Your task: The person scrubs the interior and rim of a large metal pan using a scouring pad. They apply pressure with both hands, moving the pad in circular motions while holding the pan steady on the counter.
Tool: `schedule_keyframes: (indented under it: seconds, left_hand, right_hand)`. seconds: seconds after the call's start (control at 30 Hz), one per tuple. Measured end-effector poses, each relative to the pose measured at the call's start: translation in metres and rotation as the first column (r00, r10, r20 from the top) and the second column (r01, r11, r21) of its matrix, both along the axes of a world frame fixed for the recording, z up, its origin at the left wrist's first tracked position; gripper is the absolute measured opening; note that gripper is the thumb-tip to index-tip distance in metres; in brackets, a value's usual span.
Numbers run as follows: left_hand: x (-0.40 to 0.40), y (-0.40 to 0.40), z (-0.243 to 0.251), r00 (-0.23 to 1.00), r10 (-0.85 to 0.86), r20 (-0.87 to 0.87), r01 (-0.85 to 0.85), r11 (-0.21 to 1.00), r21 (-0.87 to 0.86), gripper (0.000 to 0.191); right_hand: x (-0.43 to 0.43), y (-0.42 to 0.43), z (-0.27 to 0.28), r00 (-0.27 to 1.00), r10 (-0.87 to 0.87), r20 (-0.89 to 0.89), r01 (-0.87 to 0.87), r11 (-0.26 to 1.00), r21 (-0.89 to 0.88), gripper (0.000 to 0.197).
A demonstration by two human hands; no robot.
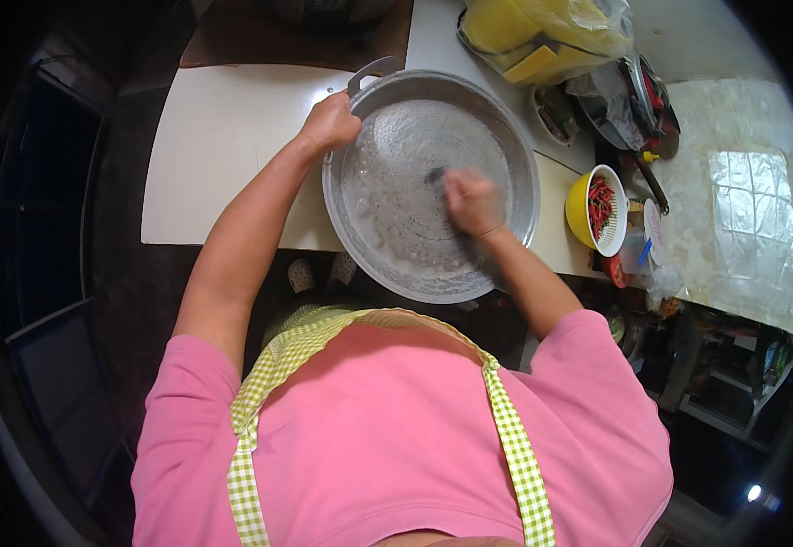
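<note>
A large round metal pan [533, 198] sits on the white countertop at its front edge, with cloudy, sudsy liquid [403, 137] over its inside. My left hand [333, 123] is closed on the pan's upper left rim, beside the base of its loop handle [372, 68]. Inside the pan, right of its middle, my right hand [471, 202] is blurred by motion and curled. A small dark thing [435, 176] shows at its fingers; what it is cannot be told, and the palm side is hidden.
Right of the pan stands a yellow-and-white basket [577, 208] of red chillies [600, 205]. Beside it are a plastic container [636, 249] and a clear bag [666, 280]. Farther back lie pans [608, 109] and a yellow thing in plastic [540, 34]. White countertop [232, 150] extends left.
</note>
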State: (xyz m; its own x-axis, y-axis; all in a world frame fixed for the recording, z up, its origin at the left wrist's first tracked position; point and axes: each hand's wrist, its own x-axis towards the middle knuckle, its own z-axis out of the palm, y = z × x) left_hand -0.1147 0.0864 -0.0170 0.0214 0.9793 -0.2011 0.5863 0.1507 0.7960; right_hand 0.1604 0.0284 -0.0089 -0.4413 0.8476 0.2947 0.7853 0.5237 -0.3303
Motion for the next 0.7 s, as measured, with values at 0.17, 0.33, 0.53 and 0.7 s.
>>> schedule_keyframes:
  seconds: [0.17,0.33,0.53,0.7]
  left_hand:
    - [0.016,-0.003,0.033,0.999,-0.028,0.034,0.028,1.000,0.007,0.031]
    - [0.010,0.005,0.002,0.999,-0.031,0.023,0.030,0.999,0.034,0.031]
    - [0.006,-0.004,0.018,1.000,-0.003,0.016,0.003,1.000,0.010,0.031]
    - [0.018,0.003,0.016,0.999,-0.049,0.015,0.048,0.999,0.020,0.032]
  right_hand:
    - [-0.009,0.098,-0.007,0.958,-0.267,0.107,0.249,0.956,0.154,0.013]
    - [-0.092,0.030,-0.007,0.990,0.143,0.000,-0.143,0.988,0.059,0.010]
    - [0.023,0.046,0.001,0.969,-0.139,0.205,0.115,0.986,0.122,0.013]
    - [-0.038,0.089,-0.012,0.969,-0.242,0.057,0.226,0.952,0.208,0.014]
